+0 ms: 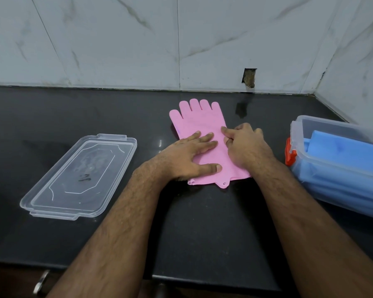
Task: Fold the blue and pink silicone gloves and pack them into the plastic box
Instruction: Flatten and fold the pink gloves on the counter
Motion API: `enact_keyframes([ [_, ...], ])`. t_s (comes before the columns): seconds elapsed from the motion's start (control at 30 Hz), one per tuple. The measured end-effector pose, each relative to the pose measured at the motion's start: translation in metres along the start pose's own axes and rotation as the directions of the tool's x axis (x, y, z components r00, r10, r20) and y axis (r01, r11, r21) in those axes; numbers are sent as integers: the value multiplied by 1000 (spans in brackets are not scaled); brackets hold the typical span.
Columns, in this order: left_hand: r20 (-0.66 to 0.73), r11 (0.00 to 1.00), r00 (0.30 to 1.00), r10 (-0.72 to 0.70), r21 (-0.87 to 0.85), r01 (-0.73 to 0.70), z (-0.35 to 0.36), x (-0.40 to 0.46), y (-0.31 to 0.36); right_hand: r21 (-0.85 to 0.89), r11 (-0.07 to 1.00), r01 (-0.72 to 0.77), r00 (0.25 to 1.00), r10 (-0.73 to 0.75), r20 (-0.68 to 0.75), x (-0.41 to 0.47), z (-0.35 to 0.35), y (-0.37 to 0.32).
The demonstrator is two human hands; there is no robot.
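Pressing: both hands lie on the pink glove [199, 125], which sits flat on the dark surface [95, 112].
Left hand [190, 154]: palm down, its fingers [205, 139] spread wide and flat over the lower half of the glove, thumb stretched out near the cuff; nothing is gripped.
Right hand [244, 145]: just right of the left hand's fingers, its own fingers [226, 131] curled inward with the tips touching the glove at its right edge; I cannot tell whether they pinch the material or only press on it.
Pink glove: fingers pointing away toward the wall, cuff nearest the person, laid out unfolded; its finger part shows beyond both hands' fingertips, and its cuff edge shows under the left thumb.
Blue glove [340, 155]: well to the right of the right hand, already inside the plastic box [299, 130], lying as a folded bundle.
Plastic box: clear, open, on the surface at the right, with an orange clip [290, 155] on the end facing the hands.
Lid [78, 177]: clear, lying flat on the surface well to the left of the left hand, apart from the box.
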State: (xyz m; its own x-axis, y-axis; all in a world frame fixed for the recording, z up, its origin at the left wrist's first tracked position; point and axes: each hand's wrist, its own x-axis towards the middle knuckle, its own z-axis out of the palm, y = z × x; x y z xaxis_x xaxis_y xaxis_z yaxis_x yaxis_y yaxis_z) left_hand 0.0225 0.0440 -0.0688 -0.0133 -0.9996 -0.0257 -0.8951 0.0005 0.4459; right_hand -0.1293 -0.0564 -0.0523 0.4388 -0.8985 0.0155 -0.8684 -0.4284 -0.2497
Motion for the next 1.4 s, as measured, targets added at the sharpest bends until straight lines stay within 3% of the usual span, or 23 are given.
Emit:
enact_keyframes([
  [0.27, -22, 999, 1000, 21, -30, -22, -1, -3, 0, -65, 997, -34, 999, 35, 12, 0, 3, 1],
  [0.4, -24, 999, 999, 25, -48, -26, -2, -4, 1, 40, 999, -4, 999, 5, -35, 0, -1, 2],
  [0.57, -26, 998, 999, 26, -63, -27, -1, -5, 1, 253, 965, -65, 991, 92, -95, 2, -5, 2],
  [0.73, -43, 994, 999, 22, -109, -26, -1, -2, -1, 271, 954, -126, 988, 145, -51, 5, -5, 3],
  [1.07, -150, 949, 988, -30, -314, -19, 5, -3, -1, 371, 924, -97, 974, 164, -155, 2, 3, 7],
  [1.27, -219, 974, 975, -26, -226, -25, 12, -28, 16, 514, 858, -25, 967, 151, -205, -38, 7, 10],
  [1.4, -255, 984, 967, 6, -169, -50, 23, -54, 31, 501, 865, 12, 959, 133, -252, -77, 12, 16],
])
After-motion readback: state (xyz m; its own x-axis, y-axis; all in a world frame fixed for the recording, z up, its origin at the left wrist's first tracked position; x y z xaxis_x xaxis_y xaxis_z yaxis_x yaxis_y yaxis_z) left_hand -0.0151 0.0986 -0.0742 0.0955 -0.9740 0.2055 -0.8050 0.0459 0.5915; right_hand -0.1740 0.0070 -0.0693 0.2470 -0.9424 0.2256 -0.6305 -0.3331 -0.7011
